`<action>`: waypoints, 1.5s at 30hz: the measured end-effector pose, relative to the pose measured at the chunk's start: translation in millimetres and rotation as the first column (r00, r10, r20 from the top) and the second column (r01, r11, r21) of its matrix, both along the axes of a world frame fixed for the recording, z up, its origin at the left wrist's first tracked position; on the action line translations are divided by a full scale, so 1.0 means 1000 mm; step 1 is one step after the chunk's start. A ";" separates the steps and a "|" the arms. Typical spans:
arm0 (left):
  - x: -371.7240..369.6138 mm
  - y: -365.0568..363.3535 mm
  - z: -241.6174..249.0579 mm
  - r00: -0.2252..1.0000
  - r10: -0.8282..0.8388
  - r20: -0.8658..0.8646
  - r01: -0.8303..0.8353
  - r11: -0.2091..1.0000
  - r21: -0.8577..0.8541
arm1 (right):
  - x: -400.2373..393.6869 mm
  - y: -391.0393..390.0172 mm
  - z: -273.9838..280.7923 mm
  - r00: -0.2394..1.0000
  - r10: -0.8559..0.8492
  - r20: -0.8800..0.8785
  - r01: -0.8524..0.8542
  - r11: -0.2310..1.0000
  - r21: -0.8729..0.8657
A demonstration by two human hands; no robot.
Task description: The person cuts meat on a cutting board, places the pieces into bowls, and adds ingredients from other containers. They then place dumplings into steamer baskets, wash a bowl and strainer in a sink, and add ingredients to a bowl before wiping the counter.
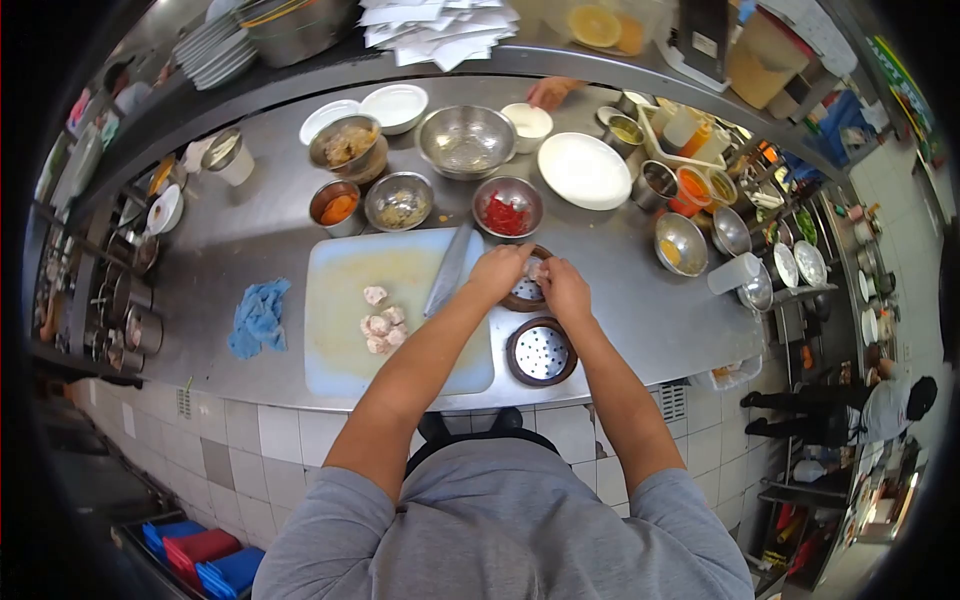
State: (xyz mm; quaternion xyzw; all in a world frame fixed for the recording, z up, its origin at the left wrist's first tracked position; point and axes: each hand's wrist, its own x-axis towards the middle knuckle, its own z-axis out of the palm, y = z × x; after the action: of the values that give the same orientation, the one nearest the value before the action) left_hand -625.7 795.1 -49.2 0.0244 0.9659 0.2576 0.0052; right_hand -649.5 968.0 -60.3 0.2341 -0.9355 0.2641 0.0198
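My left hand (pixel 500 273) and my right hand (pixel 565 290) meet over the farther round steamer basket (pixel 526 294), whose perforated metal base shows below them. Between their closed fingertips is a small whitish, translucent piece (pixel 533 270); its kind is too small to make out. A second steamer basket (pixel 542 352) stands just nearer to me, showing its perforated base. To the left, a white cutting board (pixel 330 300) carries several pale, lumpy food pieces (pixel 383 328). A broad-bladed knife (pixel 448 272) lies along the board's right side, partly behind my left forearm.
Behind the board stand a bowl of red strips (pixel 507 208), a large metal bowl (pixel 466 142) and a white oval plate (pixel 585 171). A blue cloth (pixel 260 317) lies left. Another person's hand (pixel 548 93) is at the far side beneath the metal shelf (pixel 590 72).
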 end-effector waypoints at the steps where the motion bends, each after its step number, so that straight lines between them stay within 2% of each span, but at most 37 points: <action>1: 0.006 -0.002 0.002 1.000 0.022 0.005 -0.022 1.000 -0.003 | -0.001 0.000 0.001 1.000 0.022 0.005 -0.022 1.000 -0.003; 3: 0.025 -0.008 0.004 0.971 -0.002 -0.239 0.037 0.989 0.143 | -0.001 -0.001 0.004 1.000 0.009 0.029 -0.011 0.998 0.056; 4: 0.034 -0.011 0.008 0.935 0.070 -0.348 0.001 0.980 0.200 | 0.006 -0.005 0.016 0.999 0.029 0.035 -0.031 0.998 0.053; 5: 0.047 -0.022 0.013 0.935 0.085 -0.344 -0.017 0.980 0.197 | 0.013 -0.008 0.030 0.998 0.005 0.065 -0.007 0.999 0.040; 7: 0.078 -0.059 0.027 0.922 0.189 -0.339 -0.083 0.949 0.303 | 0.021 -0.021 0.037 0.995 -0.013 0.094 0.011 1.000 0.022; 9: 0.110 -0.117 0.023 0.940 0.210 -0.269 -0.130 0.948 0.289 | 0.035 -0.042 0.032 0.939 0.329 -0.100 -0.341 0.930 -0.139; 10: 0.126 -0.148 0.020 0.957 0.166 -0.239 -0.113 0.968 0.222 | 0.042 -0.058 0.028 0.905 0.424 0.039 -0.408 0.890 -0.203; 12: 0.150 -0.190 0.012 0.970 0.131 -0.204 -0.101 0.983 0.154 | 0.066 -0.097 0.040 0.783 0.612 0.111 -0.566 0.775 -0.282; 14: 0.167 -0.213 0.002 0.994 0.037 0.098 -0.043 0.997 0.059 | 0.081 -0.142 0.023 0.654 0.732 0.191 -0.682 0.680 -0.268; 15: 0.171 -0.221 -0.006 0.994 0.042 0.096 -0.047 0.997 0.058 | 0.089 -0.161 0.022 0.651 0.735 0.188 -0.686 0.677 -0.268; 17: 0.175 -0.235 -0.019 0.995 -0.006 0.099 0.000 0.998 0.063 | 0.100 -0.190 0.022 0.620 0.722 0.307 -0.734 0.672 -0.096; 18: 0.178 -0.238 -0.017 0.995 -0.005 0.099 -0.001 0.998 0.063 | 0.099 -0.197 0.016 0.620 0.723 0.307 -0.735 0.671 -0.096; 20: 0.188 -0.242 -0.008 0.994 0.053 0.090 -0.072 0.974 0.215 | 0.100 -0.211 -0.001 0.597 0.736 0.320 -0.790 0.609 0.072; 21: 0.196 -0.244 -0.004 0.994 0.060 0.089 -0.078 0.974 0.213 | 0.102 -0.214 -0.003 0.592 0.740 0.319 -0.794 0.604 0.071; 23: 0.210 -0.244 0.001 0.959 0.272 0.085 -0.285 0.918 0.276 | 0.100 -0.212 -0.005 0.562 0.779 0.277 -0.821 0.566 0.075; 27: 0.215 -0.246 -0.010 0.930 0.361 0.062 -0.365 0.894 0.259 | 0.103 -0.213 0.008 0.615 0.731 0.295 -0.782 0.613 0.109; 30: 0.210 -0.239 -0.012 0.914 0.406 0.011 -0.386 0.860 0.333 | 0.102 -0.215 0.010 0.608 0.718 0.338 -0.787 0.600 0.142; 33: 0.209 -0.242 -0.011 0.949 0.312 -0.042 -0.287 0.912 0.294 | 0.105 -0.219 0.012 0.581 0.748 0.321 -0.813 0.552 0.186; 35: 0.209 -0.253 -0.020 0.980 0.191 0.058 -0.200 0.956 0.216 | 0.107 -0.218 0.016 0.577 0.746 0.331 -0.817 0.529 0.231; 39: 0.216 -0.255 -0.012 0.978 0.149 0.143 -0.186 0.936 0.298 | 0.116 -0.206 0.022 0.685 0.692 0.227 -0.728 0.638 0.252; 41: 0.218 -0.251 -0.008 0.991 0.131 0.040 -0.137 0.938 0.319 | 0.115 -0.194 0.017 0.788 0.598 0.148 -0.593 0.801 -0.084; 42: 0.218 -0.252 -0.011 0.993 0.115 0.035 -0.120 0.938 0.326 | 0.115 -0.188 0.020 0.798 0.585 0.148 -0.580 0.811 -0.075; 44: 0.216 -0.255 -0.024 0.995 0.103 -0.005 -0.099 0.969 0.225 | 0.117 -0.163 0.030 0.726 0.516 0.454 -0.289 0.828 -0.480; 45: 0.216 -0.258 -0.027 0.994 0.102 -0.036 -0.093 0.974 0.205 | 0.116 -0.145 0.031 0.745 0.486 0.456 -0.265 0.844 -0.467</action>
State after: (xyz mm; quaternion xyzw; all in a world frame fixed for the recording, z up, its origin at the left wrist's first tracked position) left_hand -409.6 537.2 -76.0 -0.0166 0.9344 0.3544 -0.0325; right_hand -534.0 822.9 -29.1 0.3252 -0.7632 0.4915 -0.2649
